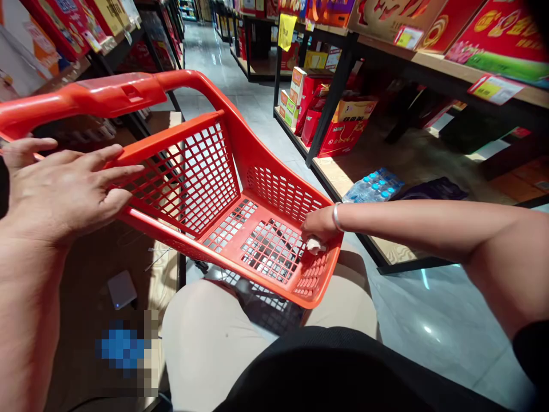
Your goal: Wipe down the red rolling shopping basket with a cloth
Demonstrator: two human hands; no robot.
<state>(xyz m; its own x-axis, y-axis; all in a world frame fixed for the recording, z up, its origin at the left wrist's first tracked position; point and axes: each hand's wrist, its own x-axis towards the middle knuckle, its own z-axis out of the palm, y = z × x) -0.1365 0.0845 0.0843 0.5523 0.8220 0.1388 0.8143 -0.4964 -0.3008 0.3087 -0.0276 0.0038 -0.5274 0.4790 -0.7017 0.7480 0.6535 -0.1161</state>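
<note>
A red plastic shopping cart [240, 131] is tilted in front of me, its lattice basket holding no goods. Its thick red handle [98, 94] runs across the upper left. My left hand [64, 183] rests on the top edge of the basket's near-left end, just below the handle, with fingers stretched out and spread. Down inside the far-right end of the basket, my right hand [317, 225] is closed on a crumpled white cloth [314, 246], pressed near the inner wall. Its fingertips are partly hidden, and a silver bangle circles the wrist.
Shelves with boxed goods line both sides. On the right lower shelf stand red gift boxes [343, 129] and a pack of blue-capped bottles [377, 185]. A small white device [122, 289] lies on the wooden board at left. The tiled aisle [214, 57] runs away ahead.
</note>
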